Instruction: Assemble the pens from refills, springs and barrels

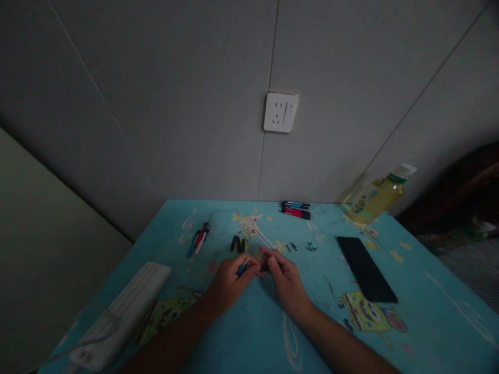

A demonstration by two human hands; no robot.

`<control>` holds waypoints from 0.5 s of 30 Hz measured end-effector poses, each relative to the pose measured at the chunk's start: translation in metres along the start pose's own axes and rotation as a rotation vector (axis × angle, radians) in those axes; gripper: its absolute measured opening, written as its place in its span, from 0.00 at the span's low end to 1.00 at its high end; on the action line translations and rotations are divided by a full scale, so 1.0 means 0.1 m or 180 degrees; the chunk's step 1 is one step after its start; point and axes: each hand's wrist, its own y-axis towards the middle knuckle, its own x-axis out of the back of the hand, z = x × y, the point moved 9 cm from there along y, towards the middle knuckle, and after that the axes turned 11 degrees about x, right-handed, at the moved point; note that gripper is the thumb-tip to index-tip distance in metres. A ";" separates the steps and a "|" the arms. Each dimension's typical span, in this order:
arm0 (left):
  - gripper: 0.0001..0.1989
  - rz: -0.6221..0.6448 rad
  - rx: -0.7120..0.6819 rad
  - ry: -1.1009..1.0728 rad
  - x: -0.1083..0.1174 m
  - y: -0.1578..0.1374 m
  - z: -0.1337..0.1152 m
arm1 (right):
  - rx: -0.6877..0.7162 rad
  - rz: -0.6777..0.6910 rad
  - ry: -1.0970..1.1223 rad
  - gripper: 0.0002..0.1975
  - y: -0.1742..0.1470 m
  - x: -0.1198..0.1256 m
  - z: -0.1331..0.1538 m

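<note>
Near the middle of the table, my left hand (234, 275) has its fingers closed on a blue pen barrel (241, 269). My right hand (283, 272) meets it fingertip to fingertip, pinching a small black pen part (265, 268). Just beyond the hands lie a few short black pieces (237, 244) and thin white sticks (265, 239) that look like refills. Smaller black bits (311, 246) are scattered to the right. Several pens, red and blue with black ends (295, 211), are lined up by the wall. Loose coloured pen barrels (198, 239) form a small group on the left.
A white power strip (125, 311) with a cable lies at the left edge. On the right are a dark flat rectangular object (366, 270) and a bottle of yellow liquid (376, 198). The blue patterned tabletop (257, 337) meets a grey wall with a socket (280, 112).
</note>
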 end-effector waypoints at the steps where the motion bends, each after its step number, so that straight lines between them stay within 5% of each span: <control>1: 0.08 -0.0004 0.0023 0.0011 0.01 0.00 0.01 | 0.0053 -0.0025 -0.0035 0.17 0.00 0.00 0.02; 15: 0.08 -0.0097 0.0202 -0.0429 0.01 0.01 0.03 | 0.0153 -0.0015 -0.0183 0.17 0.02 0.03 0.08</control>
